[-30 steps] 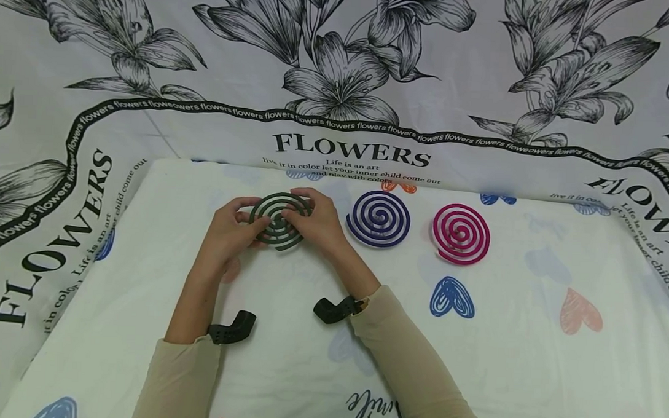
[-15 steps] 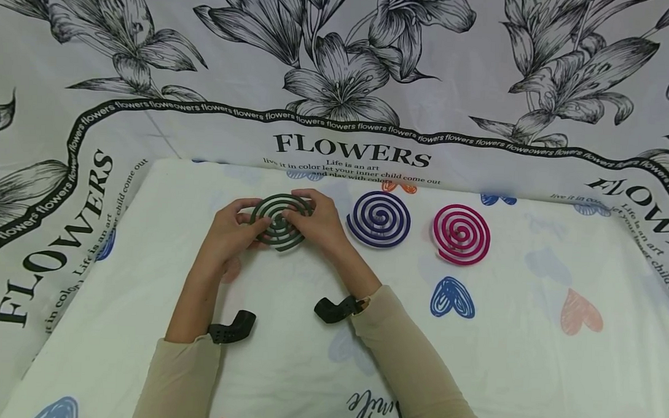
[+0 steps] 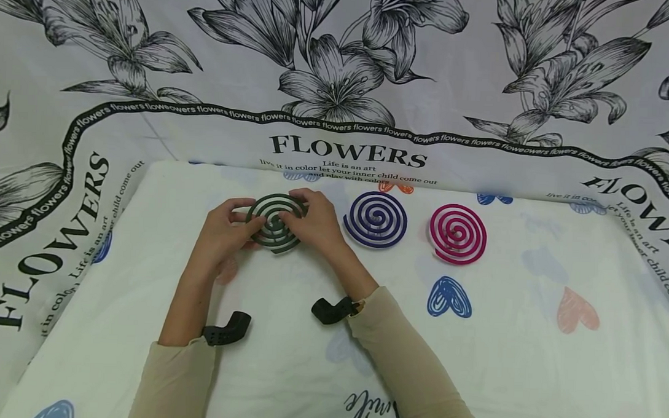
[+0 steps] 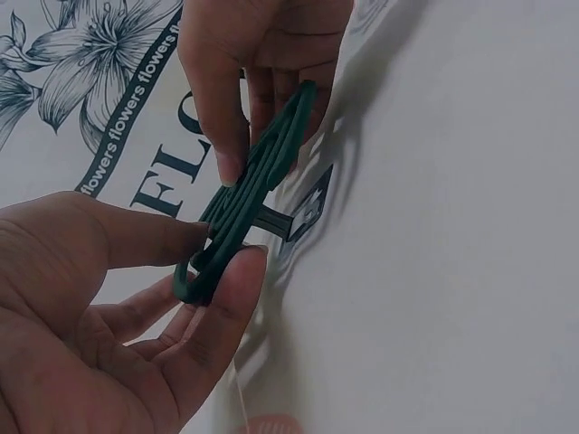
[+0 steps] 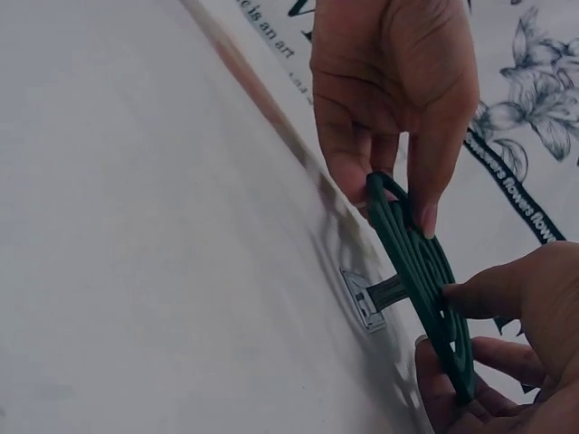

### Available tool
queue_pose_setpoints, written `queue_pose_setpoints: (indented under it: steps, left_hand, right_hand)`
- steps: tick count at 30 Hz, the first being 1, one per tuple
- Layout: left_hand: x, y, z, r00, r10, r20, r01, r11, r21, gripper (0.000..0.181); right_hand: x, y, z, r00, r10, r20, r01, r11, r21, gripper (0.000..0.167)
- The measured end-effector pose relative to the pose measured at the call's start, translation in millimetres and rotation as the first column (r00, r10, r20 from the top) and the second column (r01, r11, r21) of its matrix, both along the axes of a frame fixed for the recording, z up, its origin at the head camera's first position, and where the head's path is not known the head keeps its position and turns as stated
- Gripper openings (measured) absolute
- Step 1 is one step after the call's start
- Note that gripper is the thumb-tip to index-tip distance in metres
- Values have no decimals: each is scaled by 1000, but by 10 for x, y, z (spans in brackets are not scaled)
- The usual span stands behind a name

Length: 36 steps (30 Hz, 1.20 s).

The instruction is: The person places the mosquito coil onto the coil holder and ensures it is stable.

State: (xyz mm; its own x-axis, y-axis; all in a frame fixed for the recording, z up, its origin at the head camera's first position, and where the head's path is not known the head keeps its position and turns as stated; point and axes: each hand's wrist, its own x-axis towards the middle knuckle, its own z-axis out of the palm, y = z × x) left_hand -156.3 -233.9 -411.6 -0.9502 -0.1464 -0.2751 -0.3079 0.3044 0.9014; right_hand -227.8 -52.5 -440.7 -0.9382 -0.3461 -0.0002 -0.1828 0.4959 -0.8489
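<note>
A green mosquito coil [image 3: 274, 239] is held between both hands at the left of the head view. My left hand [image 3: 225, 235] pinches its left edge, thumb on top and fingers underneath. On the right edge, my right hand [image 3: 317, 224] grips in the same way, its thumb near the spiral's centre. Both wrist views show the coil [image 4: 244, 212] from the side, tilted in the picture. Under its middle stands a small metal stand [image 5: 366, 298] with a flat base and an upright stem that meets the coil.
A dark blue coil [image 3: 376, 220] lies right of the hands, and a pink coil [image 3: 458, 235] lies farther right. All are on a white cloth [image 3: 517, 363] printed with hearts. Behind it rises a flower-printed sheet [image 3: 336, 147]. Each wrist wears a black camera mount [image 3: 227, 329].
The head view has shifted slightly, so everything appears a little farther left. Both hands keep the same hold on the green mosquito coil.
</note>
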Motion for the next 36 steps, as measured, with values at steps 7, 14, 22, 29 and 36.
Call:
queue_pose_setpoints:
  steps: [7, 14, 22, 29, 36]
  left_hand:
    - [-6, -28, -9, 1000, 10, 17, -9, 1000, -15, 61]
    - [-5, -22, 21, 1000, 5, 20, -4, 998, -58, 60]
    - [-2, -11, 70, 1000, -6, 12, 7, 996, -86, 59]
    - [-7, -18, 77, 999, -7, 33, 11, 994, -106, 61]
    - [-7, -22, 94, 999, -2, 32, 6, 994, -112, 61]
  right_hand:
    - [12, -14, 25, 1000, 13, -9, -13, 1000, 0, 49]
    - [10, -11, 31, 1000, 18, -21, -18, 1000, 4, 49]
    - [11, 0, 50, 1000, 17, -20, -17, 1000, -3, 47]
    - [15, 2, 49, 999, 23, -40, -23, 1000, 5, 48]
    - [0, 11, 47, 999, 15, -41, -15, 1000, 0, 48]
